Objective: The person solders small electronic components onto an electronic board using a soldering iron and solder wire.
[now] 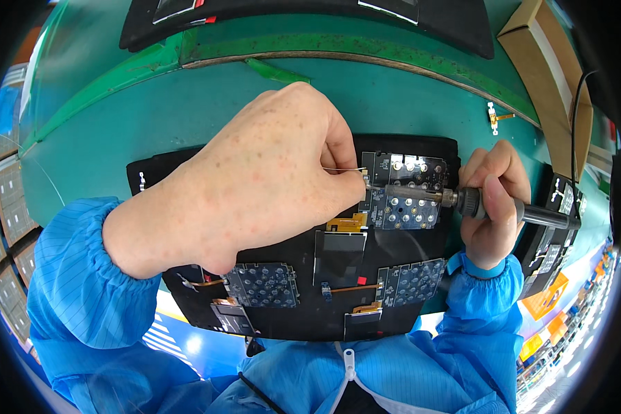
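At centre of the black tray (pixel 303 314), a small blue circuit board (pixel 403 193) w/ round pads lies flat: light, thin, fragile, best taken by its edges. Left hand (pixel 255 186) grip pinches fine solder wire (pixel 345 170); right hand (pixel 493 200) grip wraps the soldering iron (pixel 462 200) over the green tabletop (pixel 400 96).

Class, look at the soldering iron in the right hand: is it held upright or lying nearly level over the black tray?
Nearly level. The soldering iron runs sideways from the right hand, tip pointing left over the circuit board on the black tray.
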Tool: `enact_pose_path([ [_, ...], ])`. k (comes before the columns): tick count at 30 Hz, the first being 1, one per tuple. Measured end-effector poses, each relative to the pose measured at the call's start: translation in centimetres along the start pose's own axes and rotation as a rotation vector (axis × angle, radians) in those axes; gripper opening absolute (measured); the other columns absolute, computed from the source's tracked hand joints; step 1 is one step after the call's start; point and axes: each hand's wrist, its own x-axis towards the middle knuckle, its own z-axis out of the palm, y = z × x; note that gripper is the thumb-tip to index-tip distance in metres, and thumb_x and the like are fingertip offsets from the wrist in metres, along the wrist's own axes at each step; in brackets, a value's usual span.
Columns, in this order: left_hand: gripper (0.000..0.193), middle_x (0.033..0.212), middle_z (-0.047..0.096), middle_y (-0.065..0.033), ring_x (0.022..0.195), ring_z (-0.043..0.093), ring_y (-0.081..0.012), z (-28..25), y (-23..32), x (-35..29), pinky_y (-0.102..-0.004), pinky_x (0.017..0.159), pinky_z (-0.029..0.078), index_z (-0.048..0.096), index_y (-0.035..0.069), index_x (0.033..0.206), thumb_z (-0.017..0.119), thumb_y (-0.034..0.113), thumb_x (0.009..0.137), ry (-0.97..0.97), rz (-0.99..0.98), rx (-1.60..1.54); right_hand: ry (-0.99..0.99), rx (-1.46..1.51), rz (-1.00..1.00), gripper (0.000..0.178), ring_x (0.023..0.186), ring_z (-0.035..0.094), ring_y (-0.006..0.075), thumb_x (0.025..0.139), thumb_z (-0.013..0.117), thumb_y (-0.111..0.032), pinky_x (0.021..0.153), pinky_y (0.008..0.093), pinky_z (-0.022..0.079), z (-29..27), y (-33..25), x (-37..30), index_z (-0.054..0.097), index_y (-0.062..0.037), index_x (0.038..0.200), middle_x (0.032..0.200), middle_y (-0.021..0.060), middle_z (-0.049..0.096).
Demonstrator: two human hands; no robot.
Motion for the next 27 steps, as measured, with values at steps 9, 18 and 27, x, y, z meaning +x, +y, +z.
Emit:
enact_pose_path([
  [9,0.016,0.066,0.064,-0.0129,0.058,0.06,-0.0133,0.09,-0.15,0.07,-0.0242,0.054,0.046,0.064,-0.008,0.075,0.061,0.008,0.072,0.014,0.015,0.016,0.027,0.081,0.028,0.018,0.06,0.034,0.0076,0.076,0.054,-0.017,0.053,0.0221,0.024,-0.04,0.02,-0.1,0.044,-0.0029,0.071,0.067,0.0035,0.044],
  [18,0.017,0.065,0.064,-0.0138,0.058,0.06,-0.0144,0.25,-0.28,0.05,-0.0243,0.055,0.046,0.065,-0.008,0.074,0.061,0.009,0.072,0.048,0.028,0.052,0.008,0.095,0.035,0.017,0.06,0.034,0.0077,0.076,0.053,-0.016,0.053,0.0219,0.024,-0.01,-0.03,-0.15,0.044,-0.0028,0.071,0.067,0.0041,0.045],
  [27,0.018,0.066,0.064,-0.0139,0.058,0.06,-0.0145,0.14,-0.07,0.06,-0.0249,0.055,0.047,0.065,-0.008,0.075,0.06,0.009,0.072,0.025,0.001,0.032,0.017,0.077,0.031,0.016,0.061,0.034,0.0079,0.076,0.052,-0.016,0.054,0.0221,0.025,-0.21,0.04,-0.03,0.044,-0.0028,0.072,0.068,0.0044,0.046],
])
